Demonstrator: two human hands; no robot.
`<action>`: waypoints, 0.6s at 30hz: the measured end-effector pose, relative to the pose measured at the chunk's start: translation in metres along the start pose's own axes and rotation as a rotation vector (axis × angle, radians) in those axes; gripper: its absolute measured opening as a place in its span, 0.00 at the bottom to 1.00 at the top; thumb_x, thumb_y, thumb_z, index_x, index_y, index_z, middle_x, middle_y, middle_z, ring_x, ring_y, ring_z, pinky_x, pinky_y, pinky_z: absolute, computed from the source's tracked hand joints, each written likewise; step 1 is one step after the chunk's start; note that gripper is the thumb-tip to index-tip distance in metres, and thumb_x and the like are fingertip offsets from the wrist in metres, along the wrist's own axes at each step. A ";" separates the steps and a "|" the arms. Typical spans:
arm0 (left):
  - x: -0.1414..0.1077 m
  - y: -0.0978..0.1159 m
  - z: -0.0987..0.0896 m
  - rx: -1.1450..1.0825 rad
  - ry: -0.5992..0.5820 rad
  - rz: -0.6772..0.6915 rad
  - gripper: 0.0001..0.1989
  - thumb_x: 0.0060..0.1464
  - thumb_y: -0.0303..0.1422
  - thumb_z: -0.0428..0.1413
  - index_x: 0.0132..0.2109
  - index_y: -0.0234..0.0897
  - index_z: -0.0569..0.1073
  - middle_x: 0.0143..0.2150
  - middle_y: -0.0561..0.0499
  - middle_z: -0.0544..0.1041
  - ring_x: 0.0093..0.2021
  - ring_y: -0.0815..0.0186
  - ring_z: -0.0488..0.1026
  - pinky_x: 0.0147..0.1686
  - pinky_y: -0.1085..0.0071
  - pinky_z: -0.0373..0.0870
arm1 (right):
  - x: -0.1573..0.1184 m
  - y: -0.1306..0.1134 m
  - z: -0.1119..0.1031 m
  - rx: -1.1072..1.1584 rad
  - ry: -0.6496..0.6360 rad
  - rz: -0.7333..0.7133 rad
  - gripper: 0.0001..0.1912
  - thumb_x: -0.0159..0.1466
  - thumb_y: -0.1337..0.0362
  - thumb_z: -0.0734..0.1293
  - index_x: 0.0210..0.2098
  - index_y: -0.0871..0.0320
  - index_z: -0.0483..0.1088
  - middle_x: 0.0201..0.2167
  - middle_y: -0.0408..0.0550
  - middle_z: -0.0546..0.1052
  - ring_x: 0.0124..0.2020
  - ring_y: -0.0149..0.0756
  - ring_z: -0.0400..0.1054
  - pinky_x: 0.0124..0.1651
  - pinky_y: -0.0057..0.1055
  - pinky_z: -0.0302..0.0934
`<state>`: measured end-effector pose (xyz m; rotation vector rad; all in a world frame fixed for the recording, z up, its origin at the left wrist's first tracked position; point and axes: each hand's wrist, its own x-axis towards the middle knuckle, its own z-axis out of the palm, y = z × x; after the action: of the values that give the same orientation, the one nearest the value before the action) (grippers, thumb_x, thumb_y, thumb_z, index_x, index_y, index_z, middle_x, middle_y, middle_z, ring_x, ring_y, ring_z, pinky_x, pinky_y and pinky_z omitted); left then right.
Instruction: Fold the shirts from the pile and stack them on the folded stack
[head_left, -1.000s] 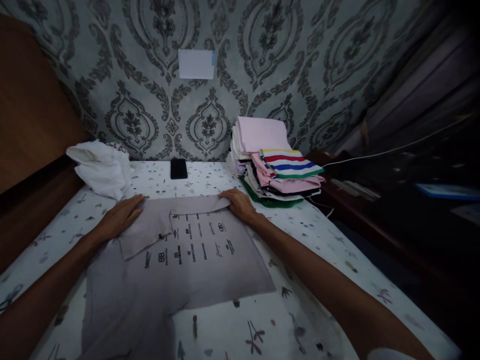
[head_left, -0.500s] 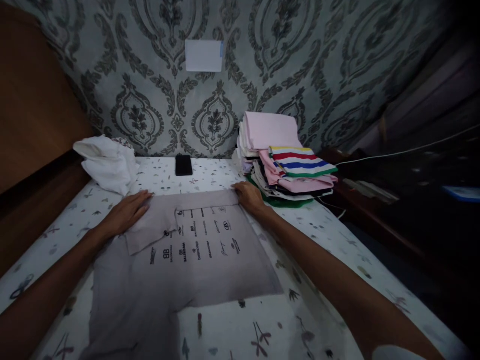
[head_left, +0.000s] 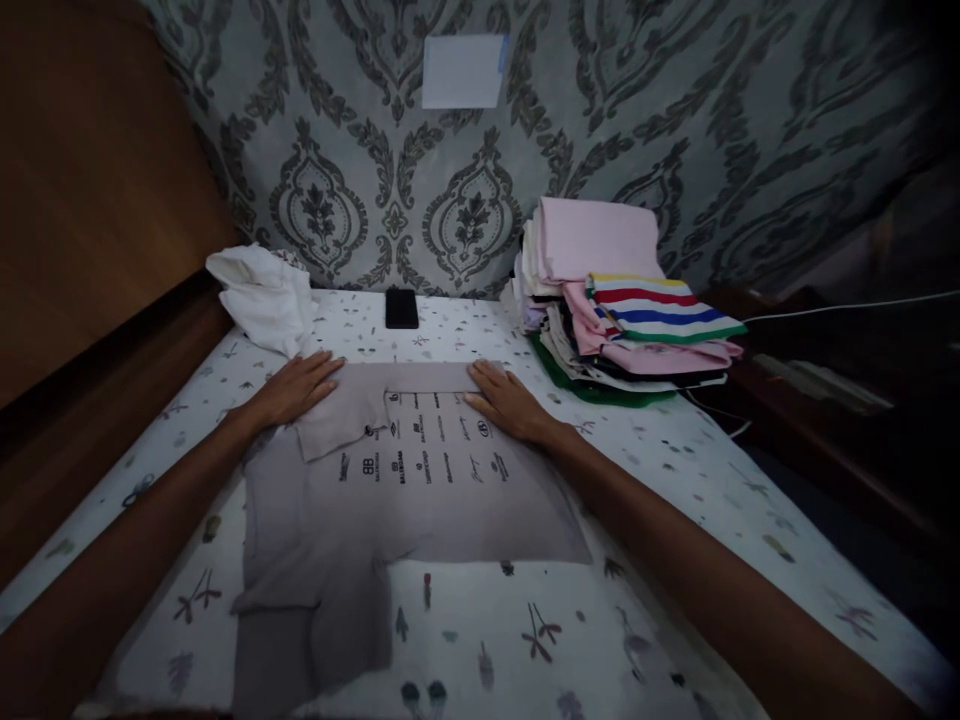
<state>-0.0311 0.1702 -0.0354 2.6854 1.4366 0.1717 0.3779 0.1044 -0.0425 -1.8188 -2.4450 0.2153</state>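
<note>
"Starting from the left, what are your hands doing?"

"My left hand (head_left: 296,388) lies flat on the far left corner of the grey printed shirt (head_left: 450,525), fingers stretched and pinching nothing. The shirt is spread in front of me on the patterned sheet (head_left: 750,505) — a strip (head_left: 426,377) turned over along its far side. My right hand (head_left: 511,400) rests palm down at the far right corner, fingers a little apart, gripping nothing either."

"Which step would you call that?"

"Flattening the fold, I'd judge: the strip runs between my hands, one at each end. The next move, I think, calls for taking both ends evenly so that the strip doesn't skew; the near-left part (head_left: 315,630) juts toward me, not yet tucked in."

"And the count, left to right?"

"One crumpled white bundle (head_left: 266,300); one black phone (head_left: 401,309) beyond the shirt; one grey shirt; one pale card (head_left: 463,72) on the wall (head_left: 315,210); two hands; one pile of folded clothes (head_left: 641,358), apart from my right hand. On it, one pale pink piece (head_left: 600,240) and one striped piece (head_left: 660,308) — the layers beneath I can't count reliably."
</note>
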 end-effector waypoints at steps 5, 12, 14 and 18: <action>-0.008 0.024 -0.012 0.000 0.128 0.099 0.25 0.68 0.42 0.41 0.63 0.39 0.69 0.69 0.41 0.65 0.69 0.53 0.60 0.68 0.49 0.52 | -0.018 -0.021 -0.006 -0.010 0.179 -0.035 0.27 0.73 0.53 0.55 0.67 0.58 0.61 0.71 0.60 0.59 0.72 0.54 0.48 0.70 0.60 0.44; -0.028 0.073 -0.014 -0.250 0.150 0.251 0.18 0.68 0.37 0.42 0.51 0.37 0.75 0.52 0.42 0.76 0.53 0.58 0.72 0.54 0.61 0.71 | -0.003 -0.128 -0.009 0.139 0.165 -0.456 0.15 0.70 0.61 0.64 0.55 0.56 0.71 0.52 0.55 0.73 0.52 0.46 0.67 0.53 0.41 0.64; -0.034 0.074 -0.008 -0.262 0.150 0.254 0.19 0.68 0.36 0.43 0.55 0.38 0.74 0.57 0.42 0.74 0.57 0.57 0.70 0.58 0.59 0.68 | 0.004 -0.139 -0.009 0.089 0.149 -0.442 0.11 0.70 0.66 0.61 0.48 0.58 0.73 0.47 0.54 0.74 0.47 0.44 0.67 0.49 0.39 0.63; -0.042 0.064 0.000 -0.250 0.093 0.267 0.21 0.69 0.35 0.42 0.61 0.42 0.72 0.65 0.44 0.70 0.64 0.57 0.65 0.63 0.55 0.64 | 0.007 -0.133 -0.007 0.014 0.157 -0.384 0.13 0.70 0.70 0.58 0.44 0.58 0.74 0.42 0.53 0.76 0.43 0.43 0.67 0.47 0.38 0.62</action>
<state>-0.0020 0.0996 -0.0295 2.6751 0.9922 0.4678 0.2513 0.0745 -0.0142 -1.2690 -2.6028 0.0573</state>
